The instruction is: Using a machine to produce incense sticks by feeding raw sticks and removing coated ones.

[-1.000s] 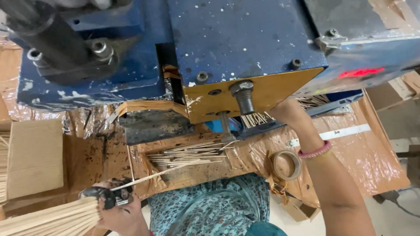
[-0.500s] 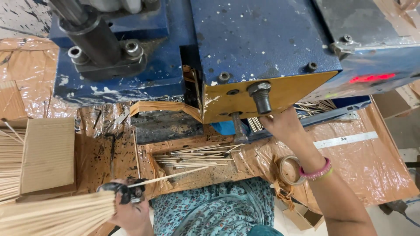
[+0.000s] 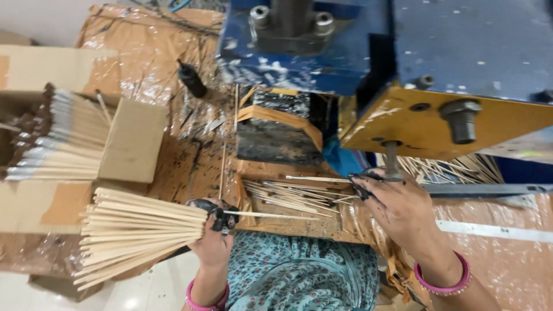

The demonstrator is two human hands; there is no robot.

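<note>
Head view: left hand (image 3: 212, 230), fingertips blackened, grips a fanned bundle of pale thin sticks (image 3: 138, 233), one stick (image 3: 271, 215) poking out toward the tray of loose sticks (image 3: 288, 194). Right hand (image 3: 397, 207) pinches a metal pin (image 3: 391, 162) under the chipped blue-and-yellow machine (image 3: 461, 86). Cardboard box (image 3: 132, 141) sits left.

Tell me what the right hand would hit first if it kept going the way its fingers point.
The right hand points up toward the machine. Its blackened fingertips already sit at the thin metal rod hanging under the yellow plate, so the rod comes first, then probably the plate; depth is unclear.
</note>
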